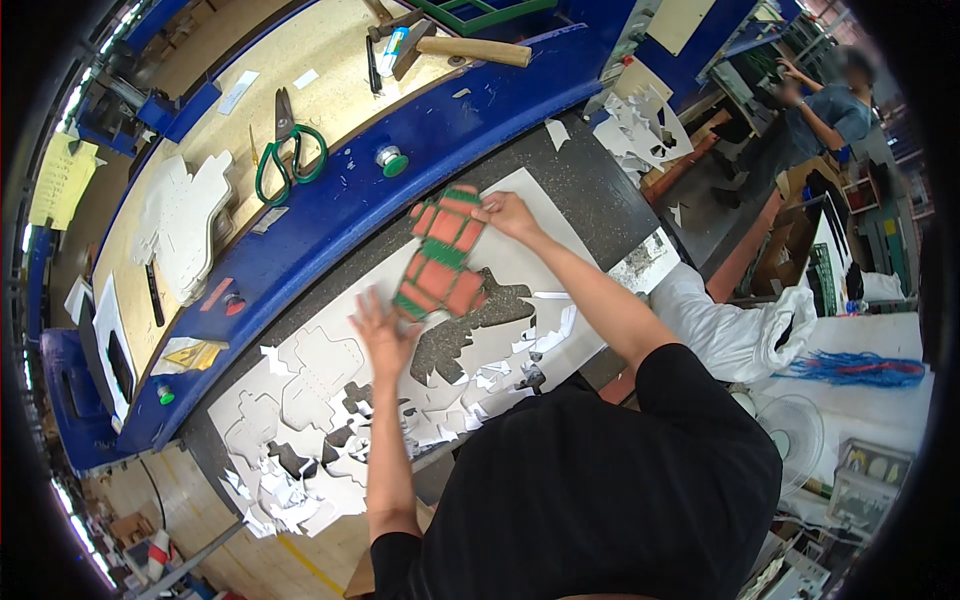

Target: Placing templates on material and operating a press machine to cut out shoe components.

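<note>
My right hand (510,216) pinches the upper right edge of a flat red-and-green cut piece (440,250), outlined like an unfolded carton and slightly blurred. My left hand (384,330) is spread with its fingers apart, close to the piece's lower left end; whether it touches is unclear. Beneath both lies a large pale cardboard sheet (530,195) with cut outlines. A dark carton-shaped opening (490,315) shows in it just right of the piece. Torn white scraps (300,490) are heaped along the sheet's near left side.
Beyond the dark table (580,170) runs a curved blue machine edge (350,215) with green knobs. On the wooden surface behind it lie green-handled shears (288,150), a hammer (470,50) and stacked white cut pieces (185,225). A co-worker (835,110) stands at far right.
</note>
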A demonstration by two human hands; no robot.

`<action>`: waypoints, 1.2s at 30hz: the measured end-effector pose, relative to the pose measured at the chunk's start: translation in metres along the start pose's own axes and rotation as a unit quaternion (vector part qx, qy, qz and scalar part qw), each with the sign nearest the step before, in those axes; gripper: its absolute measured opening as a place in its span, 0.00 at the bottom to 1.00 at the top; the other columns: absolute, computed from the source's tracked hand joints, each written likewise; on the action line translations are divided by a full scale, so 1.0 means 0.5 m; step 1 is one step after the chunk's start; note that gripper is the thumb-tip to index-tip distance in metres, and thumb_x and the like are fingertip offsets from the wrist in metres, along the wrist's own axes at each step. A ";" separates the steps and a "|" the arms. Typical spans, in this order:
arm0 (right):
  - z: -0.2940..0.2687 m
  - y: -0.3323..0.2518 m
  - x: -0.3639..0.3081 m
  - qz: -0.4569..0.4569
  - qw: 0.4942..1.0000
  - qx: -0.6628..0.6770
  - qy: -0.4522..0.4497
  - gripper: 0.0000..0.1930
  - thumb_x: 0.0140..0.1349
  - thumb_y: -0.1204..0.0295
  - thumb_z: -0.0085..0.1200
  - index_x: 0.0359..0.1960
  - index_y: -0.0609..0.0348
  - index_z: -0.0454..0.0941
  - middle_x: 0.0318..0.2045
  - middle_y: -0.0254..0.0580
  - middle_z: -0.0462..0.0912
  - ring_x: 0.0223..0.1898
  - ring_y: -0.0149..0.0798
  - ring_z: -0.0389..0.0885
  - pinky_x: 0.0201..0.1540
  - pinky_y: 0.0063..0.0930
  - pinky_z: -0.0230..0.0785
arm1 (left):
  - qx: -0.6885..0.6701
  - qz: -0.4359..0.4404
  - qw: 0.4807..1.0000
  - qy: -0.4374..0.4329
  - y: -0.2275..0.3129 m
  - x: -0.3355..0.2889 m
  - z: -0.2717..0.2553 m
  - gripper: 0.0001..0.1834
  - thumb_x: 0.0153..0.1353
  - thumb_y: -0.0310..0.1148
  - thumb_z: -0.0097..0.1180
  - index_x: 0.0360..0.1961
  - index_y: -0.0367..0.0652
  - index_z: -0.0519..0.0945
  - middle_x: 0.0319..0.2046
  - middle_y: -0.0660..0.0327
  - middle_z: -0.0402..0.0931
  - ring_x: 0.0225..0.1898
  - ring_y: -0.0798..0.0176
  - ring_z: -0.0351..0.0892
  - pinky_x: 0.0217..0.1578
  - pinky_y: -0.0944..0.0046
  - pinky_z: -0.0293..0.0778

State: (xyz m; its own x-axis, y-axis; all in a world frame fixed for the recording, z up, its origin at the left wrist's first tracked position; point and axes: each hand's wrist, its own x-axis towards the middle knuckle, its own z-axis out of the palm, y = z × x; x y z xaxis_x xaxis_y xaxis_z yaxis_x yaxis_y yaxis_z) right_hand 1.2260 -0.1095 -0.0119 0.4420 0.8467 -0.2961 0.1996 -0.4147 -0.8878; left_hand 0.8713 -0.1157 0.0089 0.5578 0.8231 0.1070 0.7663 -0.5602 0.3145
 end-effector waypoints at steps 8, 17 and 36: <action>-0.171 0.067 0.000 -0.093 0.993 -0.011 -0.066 0.18 0.59 0.63 0.64 0.43 0.65 0.82 0.35 0.46 0.86 0.36 0.38 0.85 0.44 0.30 0.76 | -0.076 -0.033 0.996 0.029 0.383 0.037 0.122 0.36 0.48 0.54 0.70 0.53 0.40 0.81 0.71 0.52 0.57 0.71 0.43 0.50 0.69 0.35 0.40; -0.236 0.113 -0.043 -0.158 0.966 -0.201 0.025 0.13 0.56 0.73 0.57 0.44 0.49 0.82 0.46 0.40 0.81 0.52 0.49 0.74 0.58 0.43 0.65 | -0.145 -0.110 0.982 0.050 0.493 0.056 0.176 0.34 0.43 0.44 0.76 0.50 0.36 0.81 0.53 0.56 0.68 0.56 0.47 0.62 0.56 0.48 0.57; -0.277 0.120 -0.089 -0.142 0.935 -0.302 0.117 0.16 0.61 0.66 0.55 0.51 0.45 0.83 0.44 0.38 0.78 0.52 0.46 0.70 0.54 0.46 0.59 | -0.146 0.231 0.934 -0.231 0.655 0.022 0.206 0.23 0.60 0.39 0.60 0.53 0.37 0.75 0.47 0.50 0.75 0.52 0.47 0.73 0.53 0.48 0.69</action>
State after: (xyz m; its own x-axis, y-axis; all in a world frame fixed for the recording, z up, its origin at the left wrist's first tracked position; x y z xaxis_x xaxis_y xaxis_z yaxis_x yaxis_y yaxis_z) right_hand 1.3396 -0.2182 -0.0032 0.4612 0.8845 0.0705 0.7649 -0.3560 -0.5369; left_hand 1.1615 -0.2997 0.0162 0.9368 0.3346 -0.1027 0.3286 -0.7399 0.5871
